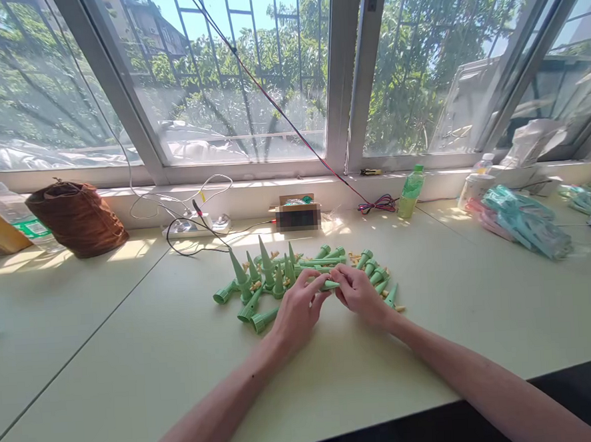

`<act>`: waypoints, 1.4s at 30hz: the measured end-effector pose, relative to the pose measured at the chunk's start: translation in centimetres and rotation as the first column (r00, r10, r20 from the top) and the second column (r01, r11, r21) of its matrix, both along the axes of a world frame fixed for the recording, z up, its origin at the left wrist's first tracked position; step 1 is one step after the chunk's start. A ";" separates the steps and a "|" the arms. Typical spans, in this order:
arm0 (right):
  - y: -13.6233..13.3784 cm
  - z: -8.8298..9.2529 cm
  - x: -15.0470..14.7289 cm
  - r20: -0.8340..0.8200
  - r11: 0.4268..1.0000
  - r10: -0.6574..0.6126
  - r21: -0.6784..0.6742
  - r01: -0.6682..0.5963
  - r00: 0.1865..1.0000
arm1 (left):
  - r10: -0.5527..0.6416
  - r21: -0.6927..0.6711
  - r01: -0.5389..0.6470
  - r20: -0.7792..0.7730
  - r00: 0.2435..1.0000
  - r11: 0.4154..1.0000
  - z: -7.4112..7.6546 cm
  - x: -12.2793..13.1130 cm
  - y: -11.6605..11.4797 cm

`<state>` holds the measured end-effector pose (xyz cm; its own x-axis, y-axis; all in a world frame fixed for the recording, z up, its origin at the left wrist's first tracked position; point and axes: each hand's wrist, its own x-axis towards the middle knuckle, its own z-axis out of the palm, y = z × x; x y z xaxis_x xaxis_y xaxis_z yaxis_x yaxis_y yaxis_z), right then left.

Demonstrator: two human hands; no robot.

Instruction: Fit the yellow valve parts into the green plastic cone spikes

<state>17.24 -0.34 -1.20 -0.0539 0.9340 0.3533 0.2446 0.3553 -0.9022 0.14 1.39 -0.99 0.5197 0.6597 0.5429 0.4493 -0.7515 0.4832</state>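
A green plastic watering spike is held between my two hands over the pile. My left hand has its thumb and fingers closed around the wider end of it. Fingers of my right hand are pinched at its other end; whether they also hold a small part is hidden. Beyond my hands lies a heap of similar green spikes, some standing point up, others on their sides with ribbed open ends showing. Small tan pegs are scattered among them.
A power strip with cables, a small cardboard box and a green bottle line the window side. At left stand a brown cloth bag and a clear bottle. Plastic bags lie at right on the pale table.
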 end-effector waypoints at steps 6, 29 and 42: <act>-0.4 0.6 -0.2 -0.058 0.998 0.047 -0.046 -0.049 0.997 | 0.015 -0.044 -0.014 0.018 1.000 0.999 0.2 0.2 0.0; -0.3 0.4 0.0 -0.074 0.993 0.085 -0.071 -0.091 0.994 | 0.125 -0.040 -0.121 0.111 0.986 0.992 -0.1 0.4 0.1; -0.3 0.2 -0.1 -0.027 0.985 0.163 -0.060 -0.164 0.986 | 0.042 -0.107 -0.030 0.112 0.993 0.994 0.0 0.6 0.0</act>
<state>17.14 -0.65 -0.97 -0.2009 0.9331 0.2983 0.1676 0.3327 -0.9280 0.76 1.35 -0.97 0.4334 0.7334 0.5238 0.4129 -0.6782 0.6080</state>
